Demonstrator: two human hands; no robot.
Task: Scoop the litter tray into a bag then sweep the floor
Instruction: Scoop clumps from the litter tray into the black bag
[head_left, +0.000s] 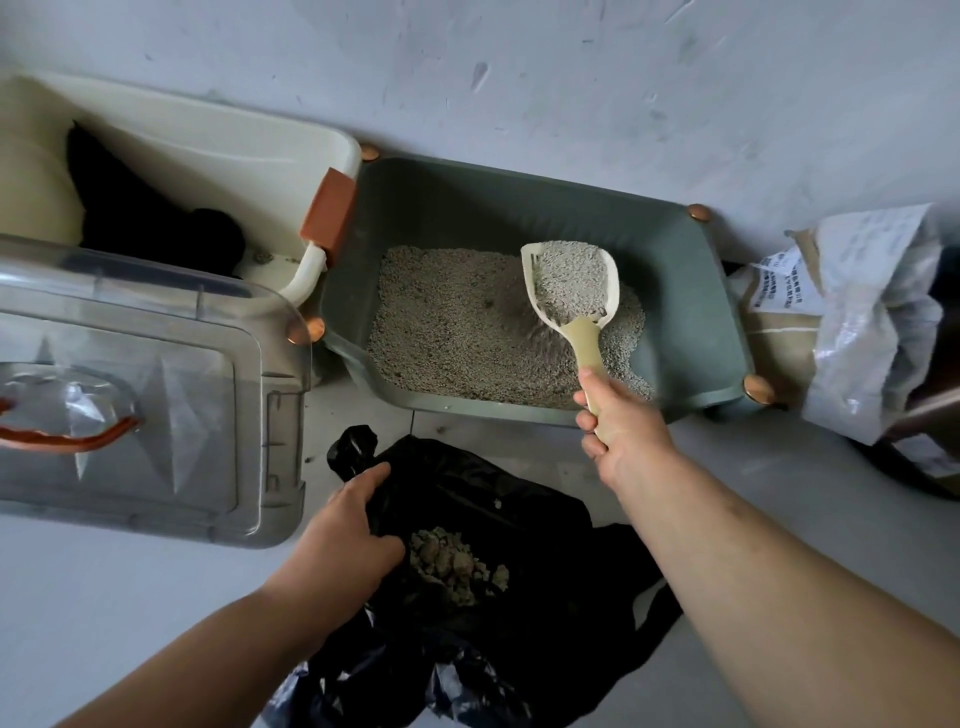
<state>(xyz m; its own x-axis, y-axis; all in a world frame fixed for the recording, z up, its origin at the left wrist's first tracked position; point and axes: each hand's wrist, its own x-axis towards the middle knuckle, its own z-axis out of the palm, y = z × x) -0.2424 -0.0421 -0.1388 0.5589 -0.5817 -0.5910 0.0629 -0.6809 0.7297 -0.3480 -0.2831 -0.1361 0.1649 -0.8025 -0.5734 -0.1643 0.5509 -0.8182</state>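
nearest on the floor, a black bag (545, 561) lies open with grey clumps (451, 565) inside. the left hand (353, 525) curls its fingers round the bag's left edge. just beyond, the right hand (621, 421) grips the handle of a cream scoop (571, 280), its bowl full of litter (447, 332), over the green litter tray (696, 312) by the wall (519, 78). a clear box (156, 374) and cream bin (249, 150) sit to the tray's left, a paper sack (857, 332) to its right.
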